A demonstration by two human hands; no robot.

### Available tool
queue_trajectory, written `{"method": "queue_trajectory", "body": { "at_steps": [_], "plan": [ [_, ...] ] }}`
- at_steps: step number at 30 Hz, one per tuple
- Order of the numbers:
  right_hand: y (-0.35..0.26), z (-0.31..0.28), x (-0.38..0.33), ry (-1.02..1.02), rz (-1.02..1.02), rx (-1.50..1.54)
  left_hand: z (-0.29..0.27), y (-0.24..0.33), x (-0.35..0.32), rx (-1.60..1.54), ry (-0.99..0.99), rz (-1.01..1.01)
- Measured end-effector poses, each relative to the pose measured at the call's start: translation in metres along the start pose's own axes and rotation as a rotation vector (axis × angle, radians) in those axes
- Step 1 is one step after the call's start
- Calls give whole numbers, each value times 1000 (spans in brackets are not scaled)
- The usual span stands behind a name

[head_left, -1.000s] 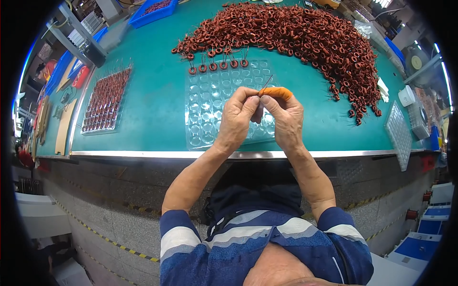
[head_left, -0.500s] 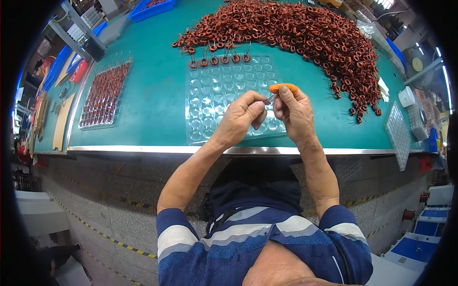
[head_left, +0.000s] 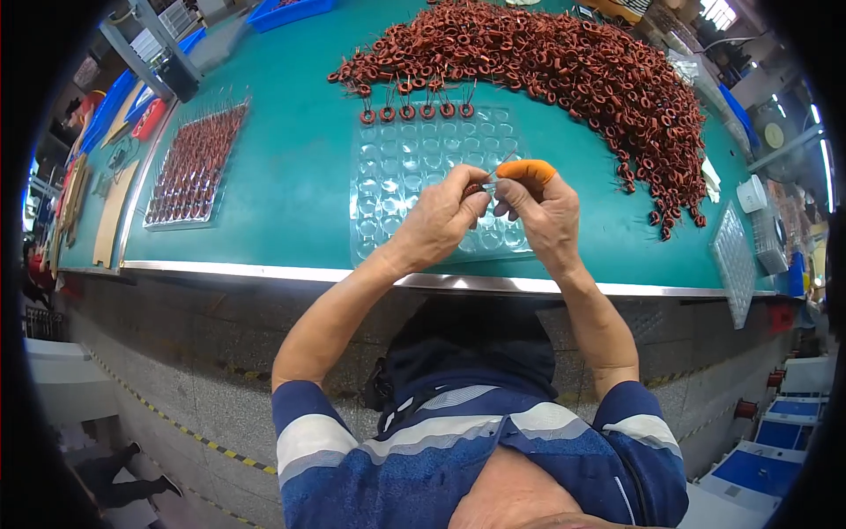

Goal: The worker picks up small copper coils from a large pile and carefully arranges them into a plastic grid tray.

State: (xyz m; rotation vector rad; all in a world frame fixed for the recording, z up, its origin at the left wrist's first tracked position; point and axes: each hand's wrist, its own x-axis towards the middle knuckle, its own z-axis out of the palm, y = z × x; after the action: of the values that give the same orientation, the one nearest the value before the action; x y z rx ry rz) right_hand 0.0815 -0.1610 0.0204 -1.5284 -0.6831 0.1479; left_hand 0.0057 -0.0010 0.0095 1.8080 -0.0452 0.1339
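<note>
My left hand (head_left: pixel 438 216) pinches a small red-brown wire-wound ring coil (head_left: pixel 474 189) between thumb and fingertips. Against it my right hand (head_left: pixel 548 212) is closed, its index finger under an orange finger cot (head_left: pixel 529 169); thumb and finger grip at the coil's thin wire leads. A short pale sliver shows between the two thumbs, too small to name. Beneath both hands lies a clear plastic tray (head_left: pixel 379 181) with round pockets. Along its far edge stands a row of several ring coils (head_left: pixel 426 112), leads pointing away from me.
A large heap of red-brown coils (head_left: pixel 564 66) spreads over the green table (head_left: pixel 291 176) at the back and right. Left stands a filled coil tray (head_left: pixel 194 167). An empty-looking pocket tray (head_left: pixel 731 260) overhangs the front edge at right. A blue bin (head_left: pixel 286 13) sits far left.
My right index finger has lifted and turned, so more of the orange cot shows. The coil in my left fingers shows more plainly. The whole view has shifted slightly.
</note>
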Motion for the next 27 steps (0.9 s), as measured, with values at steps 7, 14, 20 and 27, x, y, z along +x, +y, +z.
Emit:
{"method": "queue_trajectory", "body": {
  "at_steps": [7, 14, 20, 27],
  "plan": [
    [-13, -30, 93, 77, -231, -201, -97, -53, -14, 642, 406, 316],
    [107, -44, 185, -325, -452, -883, -99, -73, -19, 726, 309, 245],
    [91, -33, 193, -457, -253, -737, -104, -75, -25, 794, 327, 306],
    [77, -85, 137, -180, -456, -718, -95, -84, -11, 841, 310, 283]
  ]
}}
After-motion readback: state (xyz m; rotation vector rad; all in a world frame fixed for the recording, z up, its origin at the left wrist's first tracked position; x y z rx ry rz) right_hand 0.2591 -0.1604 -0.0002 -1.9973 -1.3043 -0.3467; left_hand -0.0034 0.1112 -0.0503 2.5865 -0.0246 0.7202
